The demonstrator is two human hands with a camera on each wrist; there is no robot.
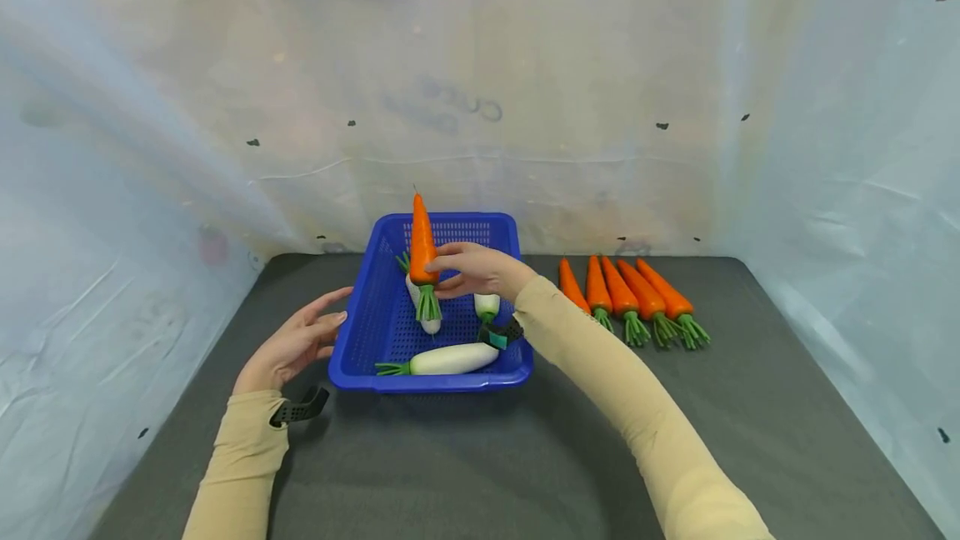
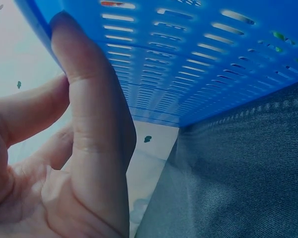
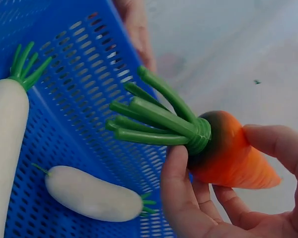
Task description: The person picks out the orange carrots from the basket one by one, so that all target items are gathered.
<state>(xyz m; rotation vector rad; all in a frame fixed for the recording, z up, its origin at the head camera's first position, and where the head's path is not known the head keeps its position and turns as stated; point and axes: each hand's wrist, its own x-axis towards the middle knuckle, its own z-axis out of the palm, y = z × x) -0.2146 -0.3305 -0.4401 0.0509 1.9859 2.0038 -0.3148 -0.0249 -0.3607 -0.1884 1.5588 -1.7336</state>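
Note:
My right hand grips an orange carrot near its thick end, held over the blue plastic basket. The carrot's tip points to the back and its green stalks hang toward the front. Fingers and thumb lie on either side of it in the right wrist view. My left hand is at the basket's left side, fingers extended, fingertips against the outer wall by the rim. Inside the basket lie white radishes: one along the front, one under the carrot, one partly covered by my right wrist.
Several orange carrots lie in a row on the dark grey table, right of the basket, stalks toward the front. Pale plastic sheeting rises behind the table and along both sides.

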